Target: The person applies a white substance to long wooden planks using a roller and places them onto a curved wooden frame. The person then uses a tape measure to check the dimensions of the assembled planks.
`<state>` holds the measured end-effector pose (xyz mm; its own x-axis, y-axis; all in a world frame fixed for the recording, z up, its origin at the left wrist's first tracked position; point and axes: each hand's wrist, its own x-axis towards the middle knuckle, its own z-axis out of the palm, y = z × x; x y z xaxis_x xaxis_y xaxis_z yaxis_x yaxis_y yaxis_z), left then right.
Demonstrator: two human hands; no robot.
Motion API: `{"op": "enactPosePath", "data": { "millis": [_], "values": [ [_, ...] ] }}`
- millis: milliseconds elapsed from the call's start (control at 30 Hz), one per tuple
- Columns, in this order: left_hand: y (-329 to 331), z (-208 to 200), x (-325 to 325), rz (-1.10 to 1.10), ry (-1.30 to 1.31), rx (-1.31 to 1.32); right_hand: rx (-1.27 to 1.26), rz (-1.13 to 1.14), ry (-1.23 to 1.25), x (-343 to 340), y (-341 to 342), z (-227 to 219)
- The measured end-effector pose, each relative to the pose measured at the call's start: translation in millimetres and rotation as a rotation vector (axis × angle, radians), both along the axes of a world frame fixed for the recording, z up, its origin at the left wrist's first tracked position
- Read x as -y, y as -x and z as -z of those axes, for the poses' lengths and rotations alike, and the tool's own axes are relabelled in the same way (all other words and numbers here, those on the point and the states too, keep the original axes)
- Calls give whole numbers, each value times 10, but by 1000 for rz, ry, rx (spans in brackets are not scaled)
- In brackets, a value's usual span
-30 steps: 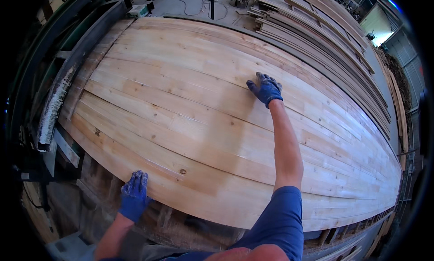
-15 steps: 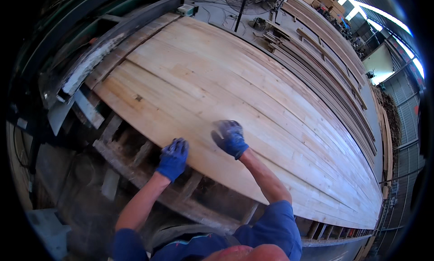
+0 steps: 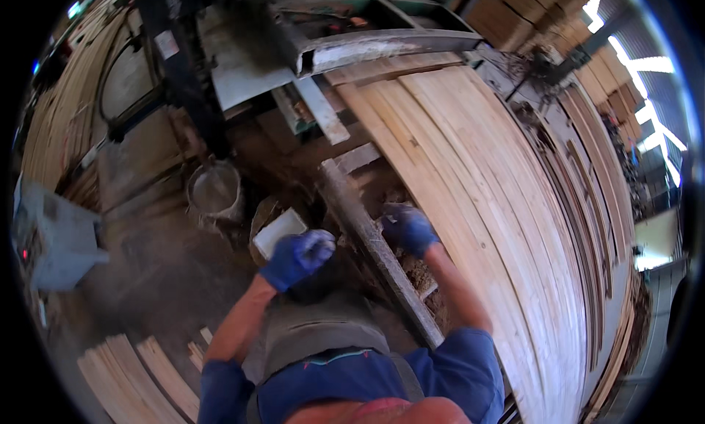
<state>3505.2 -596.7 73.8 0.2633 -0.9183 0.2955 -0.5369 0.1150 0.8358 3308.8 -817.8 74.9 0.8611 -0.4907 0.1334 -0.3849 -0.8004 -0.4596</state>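
Observation:
My left hand point(image 3: 299, 258), in a blue work glove, hangs in front of my body with its fingers curled in. Whatever it may hold is hidden. Just behind it is a pale rectangular object point(image 3: 279, 230) atop a dark container; touching cannot be told. My right hand point(image 3: 411, 230), gloved the same way, is over the gap between the bench's worn rail point(image 3: 371, 240) and the near edge of a wide panel of pale boards point(image 3: 470, 196). Its fingers are dark and blurred. The panel lies at my right, running from far to near.
A metal frame point(image 3: 382, 48) crosses the panel's far end. To the left stand a bucket point(image 3: 214, 190), a dark machine post point(image 3: 183, 64) and a grey box point(image 3: 59, 236). Loose boards point(image 3: 132, 380) lie at lower left; stacked strips point(image 3: 580, 225) lie beyond the panel.
My view has swung left, so the panel now sits further right. Both hands have left the panel's top: the left is before my body, the right beside the panel's edge.

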Motion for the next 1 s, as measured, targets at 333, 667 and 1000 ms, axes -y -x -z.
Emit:
{"op": "enactPosePath", "data": {
  "millis": [333, 667, 1000],
  "values": [
    [-1978, -1285, -86, -361, -106, 734, -43, 163, 89, 96, -738, 439],
    [-3463, -2244, 801, -471, -10, 1271, -211, 776, -16, 359, 513, 541],
    [-4086, -2145, 1309, -451, 252, 1207, -195, 1157, -311, 489, 435, 744]
  ]
}}
